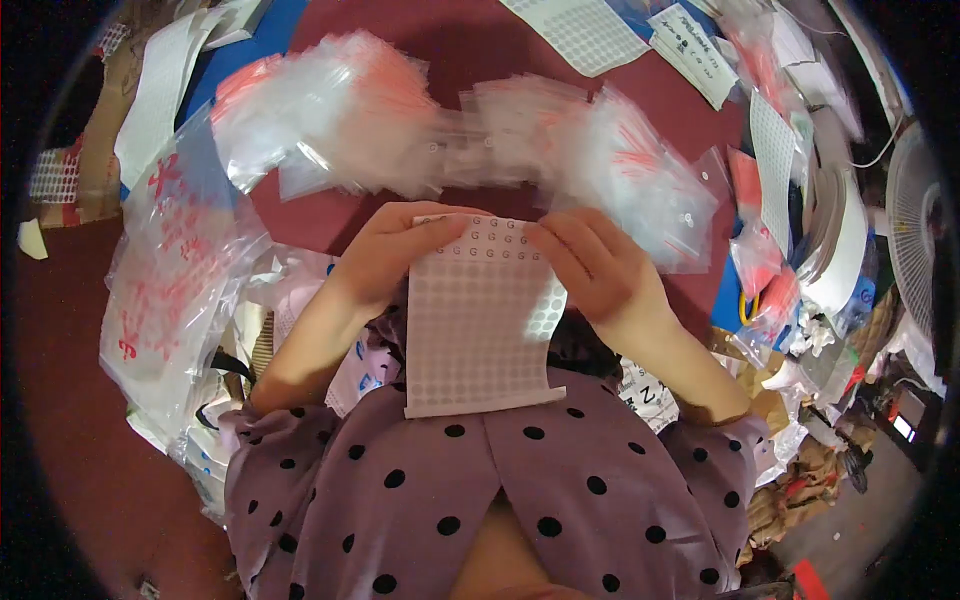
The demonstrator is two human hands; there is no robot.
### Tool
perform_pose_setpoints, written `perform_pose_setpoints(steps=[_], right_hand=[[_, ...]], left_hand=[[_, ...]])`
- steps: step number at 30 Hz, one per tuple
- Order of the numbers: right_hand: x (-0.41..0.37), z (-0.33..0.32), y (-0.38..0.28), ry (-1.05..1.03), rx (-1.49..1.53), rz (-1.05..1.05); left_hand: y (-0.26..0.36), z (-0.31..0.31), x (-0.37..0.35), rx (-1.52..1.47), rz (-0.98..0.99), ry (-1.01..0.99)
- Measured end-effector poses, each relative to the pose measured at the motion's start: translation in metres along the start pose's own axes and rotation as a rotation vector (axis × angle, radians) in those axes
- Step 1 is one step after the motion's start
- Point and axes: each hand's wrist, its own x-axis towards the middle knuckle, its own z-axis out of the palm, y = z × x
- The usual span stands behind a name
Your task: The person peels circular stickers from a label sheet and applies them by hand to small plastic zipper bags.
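Observation:
A sheet of round stickers (480, 330) hangs in front of my chest, its lower edge curled up. Rows near its top carry a printed letter G; the rounds below look blank. My left hand (405, 245) grips the top left edge, thumb across the front and fingers behind. At the top right corner, my right hand (600, 260) pinches the sheet with its fingers closed. Just beyond my hands lie fanned piles of clear plastic zip bags with red edges, one pile (340, 120) on the left and another pile (640, 170) on the right. Small round stickers show on some bags.
A large clear bag with red print (180, 290) lies at left. More sticker sheets (580, 35) rest at the far side of the dark red table (450, 30). A fan (915, 230) stands at right, near crumpled brown paper (800, 500) and plastic.

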Motion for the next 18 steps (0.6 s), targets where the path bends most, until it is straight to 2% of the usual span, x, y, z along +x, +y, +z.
perform_pose_setpoints(steps=[5, 9, 11, 12, 14, 15, 16, 17, 18], right_hand=[[0.004, 0.017, -0.002, 0.045, -0.213, -0.264], [0.013, 0.008, -0.002, -0.084, -0.074, -0.3], [0.022, -0.006, 0.005, -0.387, 0.635, -0.04], [0.037, -0.017, 0.011, -0.367, 0.739, -0.074], [0.066, -0.035, 0.017, -0.378, 0.556, 0.337], [0.081, -0.021, 0.029, -0.196, 0.536, 0.349], [0.098, 0.0, 0.044, -0.012, 0.512, 0.36], [0.111, 0.028, 0.061, 0.065, 0.384, 0.245], [0.12, 0.052, 0.069, 0.14, 0.256, 0.129]], left_hand=[[0.001, -0.011, -0.007, -0.175, -0.039, 0.021], [0.0, -0.025, -0.012, -0.177, 0.026, 0.009], [0.01, -0.034, -0.02, 0.797, 0.382, 0.051], [0.016, -0.036, -0.023, 0.796, 0.382, 0.061], [0.028, -0.039, -0.025, 1.471, 0.923, 0.161], [0.03, -0.04, -0.022, 1.474, 0.913, 0.165], [0.034, -0.04, -0.016, 1.64, 0.97, 0.2], [0.037, -0.042, -0.011, 1.808, 1.029, 0.237], [0.035, -0.049, -0.006, 1.812, 1.026, 0.241]])
